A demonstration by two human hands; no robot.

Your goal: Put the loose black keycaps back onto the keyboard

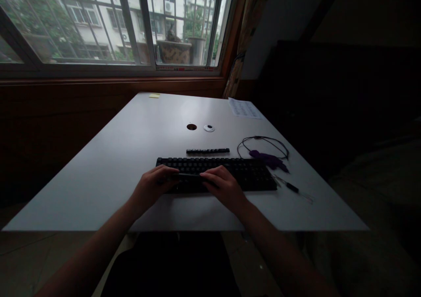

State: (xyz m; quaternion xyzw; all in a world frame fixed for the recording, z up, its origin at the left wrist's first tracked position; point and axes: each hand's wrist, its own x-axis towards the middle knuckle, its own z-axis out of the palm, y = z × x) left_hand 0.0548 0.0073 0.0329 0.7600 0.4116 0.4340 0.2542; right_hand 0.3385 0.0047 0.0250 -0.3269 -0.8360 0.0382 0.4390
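A black keyboard [253,178] lies on the white table in front of me. Just above its front part, a long thin black bar [189,177] spans between my hands, level from side to side. My left hand [153,184] pinches the bar's left end between thumb and fingers. At the right end, my right hand [223,185] grips it the same way. The bar and both hands cover part of the keys. Behind the keyboard sits a short row of black keycaps [208,151].
Right of the keyboard are a purple cloth [268,159], a looped black cable [263,137] and a wire tool with a black handle [292,187]. Farther back, a round hole [191,127] opens beside a white disc [209,128]. Printed paper [245,109] and a yellow note [154,95] lie near the far edge.
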